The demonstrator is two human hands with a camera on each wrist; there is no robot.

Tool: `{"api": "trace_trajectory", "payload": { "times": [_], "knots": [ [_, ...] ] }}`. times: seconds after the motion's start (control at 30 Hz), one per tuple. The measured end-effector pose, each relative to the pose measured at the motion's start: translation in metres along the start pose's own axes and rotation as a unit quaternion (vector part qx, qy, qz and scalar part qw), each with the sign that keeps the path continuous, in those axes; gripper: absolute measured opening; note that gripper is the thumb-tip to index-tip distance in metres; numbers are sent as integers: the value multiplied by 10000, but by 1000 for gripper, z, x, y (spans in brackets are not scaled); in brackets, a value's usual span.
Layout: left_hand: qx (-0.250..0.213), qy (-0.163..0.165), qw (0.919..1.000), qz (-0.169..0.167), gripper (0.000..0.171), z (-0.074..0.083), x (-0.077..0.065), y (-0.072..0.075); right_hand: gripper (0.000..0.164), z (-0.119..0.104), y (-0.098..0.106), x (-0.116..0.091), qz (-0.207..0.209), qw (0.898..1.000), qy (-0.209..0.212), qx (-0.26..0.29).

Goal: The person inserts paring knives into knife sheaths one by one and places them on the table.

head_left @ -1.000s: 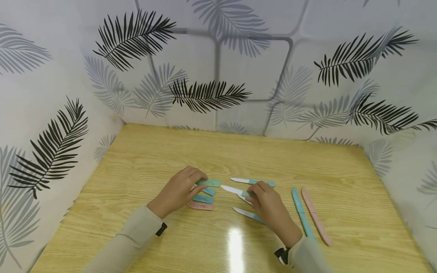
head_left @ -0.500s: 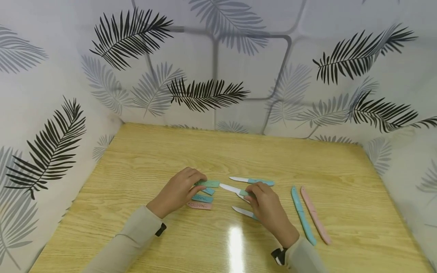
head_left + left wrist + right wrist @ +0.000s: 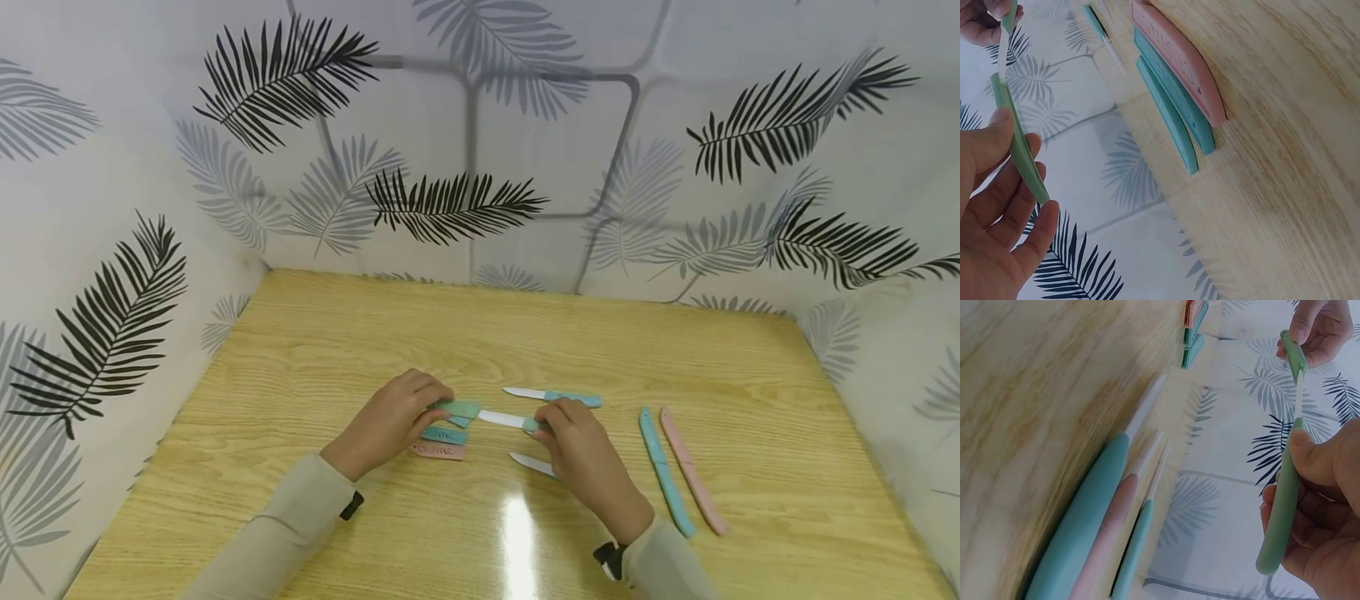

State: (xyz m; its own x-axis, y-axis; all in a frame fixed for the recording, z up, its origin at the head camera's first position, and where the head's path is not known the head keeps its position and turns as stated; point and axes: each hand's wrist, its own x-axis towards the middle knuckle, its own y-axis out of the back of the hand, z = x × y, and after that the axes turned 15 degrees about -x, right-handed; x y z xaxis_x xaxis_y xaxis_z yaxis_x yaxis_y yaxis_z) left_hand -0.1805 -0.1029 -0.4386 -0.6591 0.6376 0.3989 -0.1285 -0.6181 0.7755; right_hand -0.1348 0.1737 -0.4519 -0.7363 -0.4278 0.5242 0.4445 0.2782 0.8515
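A wood-grain surface (image 3: 360,321) meets a leaf-patterned backdrop (image 3: 547,154). Above it, the left hand (image 3: 396,421) holds a green sheath (image 3: 463,409) and the right hand (image 3: 588,454) grips a green-handled knife (image 3: 1285,490), blade tip hidden at the sheath's mouth. Sheathing appears the step in hand; the next move likely calls for a straight, aligned push.

the head view looks forward and down from above the near side of the surface (image 3: 360,325), far enough back to include the patterned wall (image 3: 540,150) beyond. the wrist views sit close and tilted sideways, one at the left grip (image 3: 392,417), one at the right grip (image 3: 591,462), both facing that wall. all three share the green knife (image 3: 1283,512) and green sheath (image 3: 1019,142).
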Motion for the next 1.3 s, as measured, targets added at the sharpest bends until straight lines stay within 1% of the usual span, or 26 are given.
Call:
{"api": "trace_trajectory", "payload": {
  "times": [0.1,0.2,0.37,0.63,0.93,1.1,1.3],
  "knots": [
    [62,-75,10000,10,17,0,0,-1,16,-2,1,1,-70,10000,-12,-38],
    [74,-252,9997,-6,18,2,1,-3,15,-5,1,3,-106,9999,15,-39],
    [15,-480,9988,-123,18,5,4,-10,16,-11,-2,4,-104,9999,98,-78],
    [61,-619,9980,-116,17,7,7,-16,17,-17,-4,6,-98,9999,60,-62],
    [138,-659,9977,-72,16,9,7,-17,15,-21,-3,9,-183,9998,31,-21],
    [203,-794,9966,-42,17,11,9,-19,13,-22,-4,10,-236,9997,40,13],
    [294,-940,9951,65,18,12,12,-22,13,-22,-3,10,-196,9998,-39,23]
  ]
}}
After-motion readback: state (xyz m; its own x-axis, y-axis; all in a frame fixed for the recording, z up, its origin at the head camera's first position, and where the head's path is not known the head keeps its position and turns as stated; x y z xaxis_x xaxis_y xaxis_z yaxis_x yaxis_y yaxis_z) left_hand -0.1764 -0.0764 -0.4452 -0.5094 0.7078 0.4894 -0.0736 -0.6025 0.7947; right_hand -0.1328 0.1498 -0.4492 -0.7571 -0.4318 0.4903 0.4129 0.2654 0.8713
